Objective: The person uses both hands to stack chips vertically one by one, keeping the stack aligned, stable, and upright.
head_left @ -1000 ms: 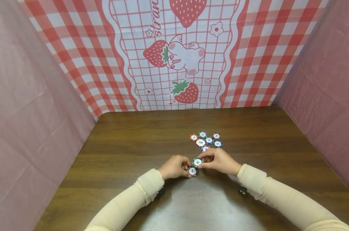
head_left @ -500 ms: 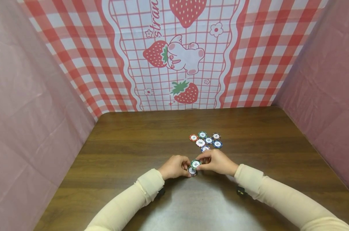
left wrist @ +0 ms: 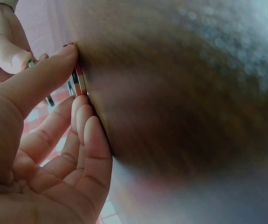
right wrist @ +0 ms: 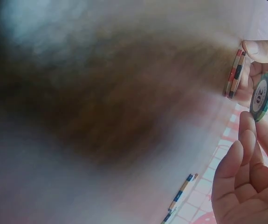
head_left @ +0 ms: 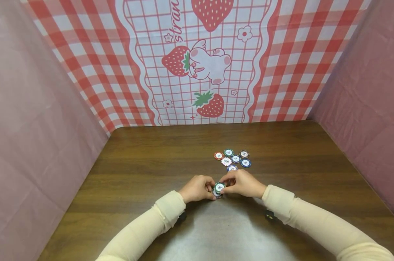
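My left hand (head_left: 198,188) rests on the table and holds a small stack of poker chips (right wrist: 235,74) between thumb and fingers. The stack lies flat, with a red-edged chip under a dark-edged one. Just above it, my right hand (head_left: 244,183) pinches a green poker chip (right wrist: 261,97) marked 20 between thumb and fingertips. In the right wrist view a gap separates the green chip from the stack, and the chip is slightly tilted. From the head view the green chip covers most of the stack's top.
Beyond my right hand lie several loose chips, among them a white 500 chip (head_left: 226,161), a red chip (head_left: 218,156) and a blue chip (head_left: 245,163). They lie on a brown wooden table (head_left: 144,152). A red checked cloth (head_left: 288,72) hangs behind it, with pink cloth at both sides.
My right hand has moved left and slightly down with the green chip, from beside the stack to over it. The left hand stays in place.
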Demonstrator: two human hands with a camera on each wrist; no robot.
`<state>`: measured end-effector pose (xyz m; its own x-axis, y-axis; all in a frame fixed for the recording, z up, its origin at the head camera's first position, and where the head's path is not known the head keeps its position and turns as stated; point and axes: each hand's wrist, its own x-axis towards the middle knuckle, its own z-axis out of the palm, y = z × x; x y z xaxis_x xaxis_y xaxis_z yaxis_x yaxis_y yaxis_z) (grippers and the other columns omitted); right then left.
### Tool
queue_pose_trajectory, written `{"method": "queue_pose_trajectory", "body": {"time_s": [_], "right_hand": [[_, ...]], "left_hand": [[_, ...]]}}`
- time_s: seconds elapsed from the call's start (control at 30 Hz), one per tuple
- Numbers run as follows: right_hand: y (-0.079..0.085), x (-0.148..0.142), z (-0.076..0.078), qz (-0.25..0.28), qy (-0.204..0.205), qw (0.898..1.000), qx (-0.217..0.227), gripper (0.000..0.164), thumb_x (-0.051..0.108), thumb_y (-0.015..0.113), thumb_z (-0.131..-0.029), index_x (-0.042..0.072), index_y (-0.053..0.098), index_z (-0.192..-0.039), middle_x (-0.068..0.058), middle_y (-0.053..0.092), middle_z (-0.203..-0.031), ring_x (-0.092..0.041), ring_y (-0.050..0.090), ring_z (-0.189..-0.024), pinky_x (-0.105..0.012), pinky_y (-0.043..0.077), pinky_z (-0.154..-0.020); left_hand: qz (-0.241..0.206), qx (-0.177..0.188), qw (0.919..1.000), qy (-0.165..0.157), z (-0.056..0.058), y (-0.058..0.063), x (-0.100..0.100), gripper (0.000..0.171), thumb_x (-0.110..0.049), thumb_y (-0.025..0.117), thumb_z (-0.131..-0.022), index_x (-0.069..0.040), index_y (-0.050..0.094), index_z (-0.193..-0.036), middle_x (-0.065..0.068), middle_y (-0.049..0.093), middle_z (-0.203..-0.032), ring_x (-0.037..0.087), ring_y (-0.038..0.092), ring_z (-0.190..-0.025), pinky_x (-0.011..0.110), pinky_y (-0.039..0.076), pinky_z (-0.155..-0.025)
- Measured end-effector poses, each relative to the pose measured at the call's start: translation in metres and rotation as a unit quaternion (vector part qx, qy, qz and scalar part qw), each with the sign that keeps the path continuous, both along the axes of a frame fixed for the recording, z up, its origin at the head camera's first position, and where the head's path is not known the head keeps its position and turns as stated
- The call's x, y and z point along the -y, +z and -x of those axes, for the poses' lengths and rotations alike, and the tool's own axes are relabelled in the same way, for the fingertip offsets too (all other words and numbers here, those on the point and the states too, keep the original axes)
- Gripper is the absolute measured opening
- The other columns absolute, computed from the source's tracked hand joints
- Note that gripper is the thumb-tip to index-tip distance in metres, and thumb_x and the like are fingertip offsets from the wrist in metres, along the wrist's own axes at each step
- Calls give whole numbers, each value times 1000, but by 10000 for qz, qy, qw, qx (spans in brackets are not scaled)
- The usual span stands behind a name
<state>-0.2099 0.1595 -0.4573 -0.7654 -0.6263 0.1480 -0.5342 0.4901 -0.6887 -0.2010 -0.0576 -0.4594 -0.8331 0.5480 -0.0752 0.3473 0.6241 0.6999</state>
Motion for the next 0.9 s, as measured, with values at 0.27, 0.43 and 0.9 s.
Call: {"method": "queue_pose_trajectory", "body": {"time_s": [0.27, 0.43, 0.9], "right_hand": [[-1, 5, 0, -185, 119, 9996, -178, 23, 27, 83, -76, 15, 76, -95, 7, 69, -83, -2, 57, -72, -20, 49, -65], [-1, 8, 0, -369, 124, 9990, -208, 23, 27, 83, -76, 15, 76, -95, 7, 68, -83, -1, 56, -70, -19, 48, -64], [-2, 12, 0, -613, 100, 9974, -368, 25, 28, 84, -74, 15, 76, -93, 5, 68, -82, -6, 58, -70, -18, 45, -62]], "left_hand": [[-19, -138, 9999, -76, 1, -1, 1, 30, -10, 87, -68, -8, 71, -94, 2, 69, -77, 1, 54, -67, 16, 46, -64], [-85, -128, 9999, -75, 1, -2, 1, 30, -8, 87, -68, -8, 72, -94, 2, 69, -77, 3, 55, -68, 17, 46, -64], [4, -137, 9999, -75, 2, -1, 1, 31, -9, 87, -69, -8, 71, -96, 3, 69, -78, 2, 55, -69, 17, 46, -65]]}}
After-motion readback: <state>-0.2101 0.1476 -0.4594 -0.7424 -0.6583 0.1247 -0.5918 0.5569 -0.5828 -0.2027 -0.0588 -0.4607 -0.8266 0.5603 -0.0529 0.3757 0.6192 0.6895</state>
